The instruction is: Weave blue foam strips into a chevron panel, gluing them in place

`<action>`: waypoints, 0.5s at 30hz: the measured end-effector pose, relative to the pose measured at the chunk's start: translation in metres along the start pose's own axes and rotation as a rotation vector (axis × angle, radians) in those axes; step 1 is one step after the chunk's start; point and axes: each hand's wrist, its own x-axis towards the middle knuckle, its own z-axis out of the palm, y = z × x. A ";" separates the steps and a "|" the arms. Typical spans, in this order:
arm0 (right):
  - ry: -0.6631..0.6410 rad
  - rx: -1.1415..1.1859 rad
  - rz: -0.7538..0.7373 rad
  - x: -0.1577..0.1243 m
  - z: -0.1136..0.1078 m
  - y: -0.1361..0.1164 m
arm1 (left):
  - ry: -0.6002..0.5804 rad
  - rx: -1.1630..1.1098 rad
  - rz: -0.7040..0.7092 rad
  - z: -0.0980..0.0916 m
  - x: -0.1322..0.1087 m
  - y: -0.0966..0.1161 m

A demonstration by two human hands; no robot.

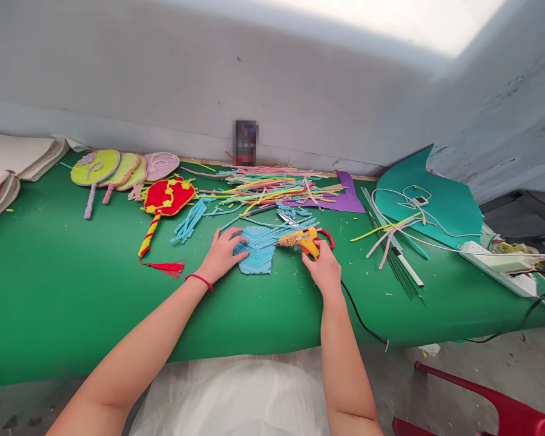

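On the green table (72, 290) lies a light blue fan-shaped piece (258, 249) made of pipe cleaners. My left hand (221, 254) rests on its left side, fingers spread flat and pressing it down; a red string circles that wrist. My right hand (322, 266) is closed round the handle of a yellow glue gun (302, 239), whose nozzle points left at the top right of the blue piece. The gun's black cord (358, 315) runs off the table's front edge.
Several finished fans lie at the back left, among them a red and yellow one (168, 198) with a tassel. A heap of coloured pipe cleaners (272, 184), purple sheet (345, 197), teal sheet (429, 197), green wires (393, 254), power strip (499, 266), red chair (504, 412).
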 end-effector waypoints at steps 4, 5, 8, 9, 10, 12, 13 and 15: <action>0.003 0.001 0.014 0.000 -0.001 -0.001 | 0.001 0.000 0.003 0.000 0.000 0.000; 0.004 0.002 0.019 0.001 -0.002 -0.001 | 0.002 0.001 0.004 0.000 0.001 0.000; 0.005 0.004 0.038 0.001 -0.003 -0.002 | -0.001 0.004 0.006 -0.001 0.001 -0.001; 0.003 0.004 0.043 0.001 -0.003 -0.002 | -0.002 0.003 0.006 -0.001 0.001 -0.001; 0.000 0.006 0.046 0.001 -0.003 -0.002 | -0.003 0.002 0.005 -0.001 0.001 -0.001; -0.004 0.010 0.051 0.002 -0.003 -0.001 | -0.003 0.000 0.002 -0.001 0.001 -0.001; -0.003 0.013 0.054 0.002 -0.003 -0.001 | -0.004 -0.001 0.000 -0.001 0.001 -0.001; 0.006 0.019 0.069 0.003 -0.004 0.000 | -0.004 -0.005 -0.003 -0.001 0.001 0.000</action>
